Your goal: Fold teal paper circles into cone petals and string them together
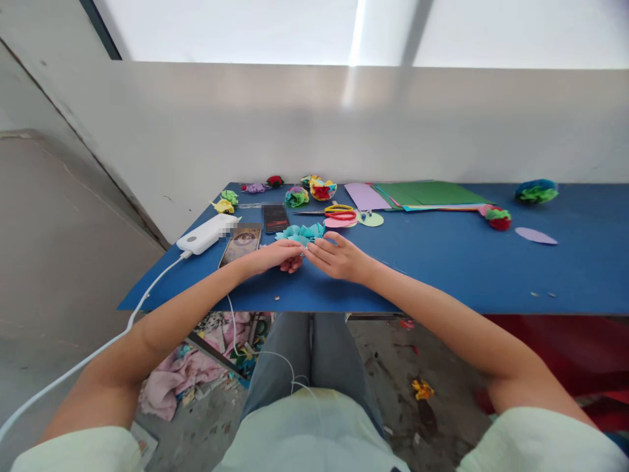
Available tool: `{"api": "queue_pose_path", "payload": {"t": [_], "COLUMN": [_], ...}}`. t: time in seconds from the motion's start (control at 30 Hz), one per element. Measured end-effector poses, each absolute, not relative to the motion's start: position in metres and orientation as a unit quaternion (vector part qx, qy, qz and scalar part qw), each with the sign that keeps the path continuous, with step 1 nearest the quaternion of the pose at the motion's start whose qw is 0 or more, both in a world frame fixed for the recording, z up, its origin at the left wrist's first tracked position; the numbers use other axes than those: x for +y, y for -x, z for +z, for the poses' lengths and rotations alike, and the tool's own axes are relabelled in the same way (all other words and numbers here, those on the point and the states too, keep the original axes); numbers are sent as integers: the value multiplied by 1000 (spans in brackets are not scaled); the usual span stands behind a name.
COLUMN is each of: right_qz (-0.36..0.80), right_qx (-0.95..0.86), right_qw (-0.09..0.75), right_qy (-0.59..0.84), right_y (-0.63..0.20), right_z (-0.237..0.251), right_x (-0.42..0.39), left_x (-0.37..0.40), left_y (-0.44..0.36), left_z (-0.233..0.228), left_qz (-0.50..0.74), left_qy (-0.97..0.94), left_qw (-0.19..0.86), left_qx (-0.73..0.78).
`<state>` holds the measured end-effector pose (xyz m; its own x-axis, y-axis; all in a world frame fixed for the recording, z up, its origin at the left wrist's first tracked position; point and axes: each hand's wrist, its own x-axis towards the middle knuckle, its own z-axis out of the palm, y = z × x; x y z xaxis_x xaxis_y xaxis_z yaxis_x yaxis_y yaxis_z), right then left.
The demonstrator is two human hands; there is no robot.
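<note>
A turquoise paper flower (305,232) with ruffled petals is held low over the blue table, close to its front edge. My left hand (281,254) is closed at the flower's near side, its fingers curled under. From the other side my right hand (341,257) meets it, thumb and fingertips pinched at the flower's base. The fingertips of both hands nearly touch, and the part they grip is mostly hidden. Just beyond the flower lie scissors (339,211) with red and yellow handles, on pink and pale green paper ovals (371,219).
To the left are a white power strip (206,234) with its cable and a phone (242,244). Finished paper flowers (297,196) line the back of the blue table (442,262). Coloured paper sheets (427,195) are stacked right of them. A lilac oval (536,236) lies farther right.
</note>
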<state>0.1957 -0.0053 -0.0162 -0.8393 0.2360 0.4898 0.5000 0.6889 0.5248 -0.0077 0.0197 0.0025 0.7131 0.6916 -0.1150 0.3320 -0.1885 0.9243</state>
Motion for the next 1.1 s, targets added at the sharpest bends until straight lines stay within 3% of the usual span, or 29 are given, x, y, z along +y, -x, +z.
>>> {"api": "queue_pose_path", "payload": {"t": [0.2,0.33,0.7,1.1], "right_qz": [-259,-193,-54,-21], "right_qx": [-831,-801,-850,-846], "right_qw": [277,272,182,179], "right_qy": [406,497,491,502], "right_y": [-245,-282,-267,-261], "right_z": [4,5,-16,-32], "right_x": [31,79,133,115], "left_x": [23,23,11,-3], "left_y": [6,4,7,22], "left_z": [-2,-6,-5,3], "left_qz": [172,169,138,89], "left_qy": [-765,-784,-868,-876], "left_qw": [507,483,335,352], "left_qx": [357,352,341,317]}}
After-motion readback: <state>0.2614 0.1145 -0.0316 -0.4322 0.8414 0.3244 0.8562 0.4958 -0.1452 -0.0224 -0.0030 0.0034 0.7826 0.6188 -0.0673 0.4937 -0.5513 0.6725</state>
